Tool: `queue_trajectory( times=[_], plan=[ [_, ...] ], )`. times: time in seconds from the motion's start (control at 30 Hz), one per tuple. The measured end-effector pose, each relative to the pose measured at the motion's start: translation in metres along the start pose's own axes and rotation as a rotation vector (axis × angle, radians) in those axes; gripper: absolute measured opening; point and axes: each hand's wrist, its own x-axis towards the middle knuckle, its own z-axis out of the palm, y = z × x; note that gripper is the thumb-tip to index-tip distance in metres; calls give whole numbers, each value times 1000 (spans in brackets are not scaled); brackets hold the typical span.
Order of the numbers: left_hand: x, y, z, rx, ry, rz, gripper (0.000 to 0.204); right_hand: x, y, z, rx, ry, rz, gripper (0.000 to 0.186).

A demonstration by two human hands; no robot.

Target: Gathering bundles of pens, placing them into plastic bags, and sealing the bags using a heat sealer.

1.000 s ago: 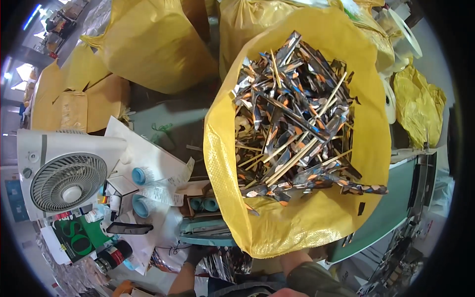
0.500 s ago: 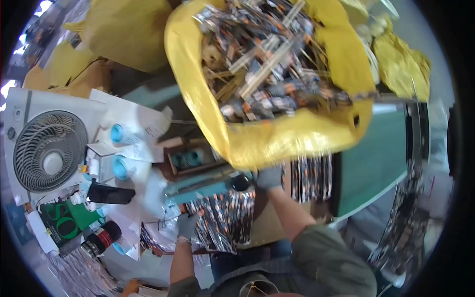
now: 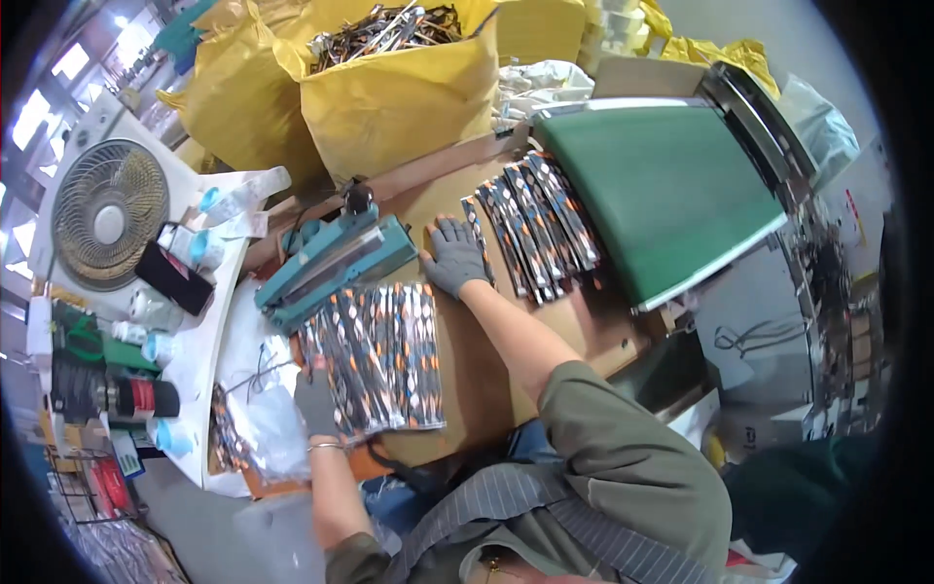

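Head view — the right hand (image 3: 454, 258) spreads wide over cardboard (image 3: 472, 360) beside the right row of packets (image 3: 540, 229), the left hand (image 3: 314, 397) meets the left row of packets (image 3: 379, 360), its grip I can't tell — arranging seems underway, the next move calling for gathering fingers.

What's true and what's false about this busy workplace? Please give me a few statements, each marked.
1. The left hand and right hand are both gloved in grey. True.
2. The white fan stands at the far right. False: it stands at the left.
3. The right hand is beside the right-hand row of patterned packets. True.
4. The open yellow sack is empty. False: it holds a heap of dark strips.
5. The green surface lies left of the packets. False: it lies to their right.
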Motion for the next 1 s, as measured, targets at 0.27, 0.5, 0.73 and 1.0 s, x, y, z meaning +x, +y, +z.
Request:
queue_trajectory(
  times=[0.27, 0.5, 0.73, 1.0],
  plan=[
    [-116, 29, 1, 256, 269, 510, 51, 7, 38, -113, 138, 82, 94, 75],
    [-128, 86, 109, 115, -247, 462, 49, 21, 133, -139, 28, -229, 654, 96],
    [36, 79, 238, -121, -562, 55, 72, 27, 131, -134, 171, -209, 787, 94],
    [2, 127, 252, -521, -746, -226, 62, -15, 57, -116, 1576, -482, 708, 44]
  ],
)
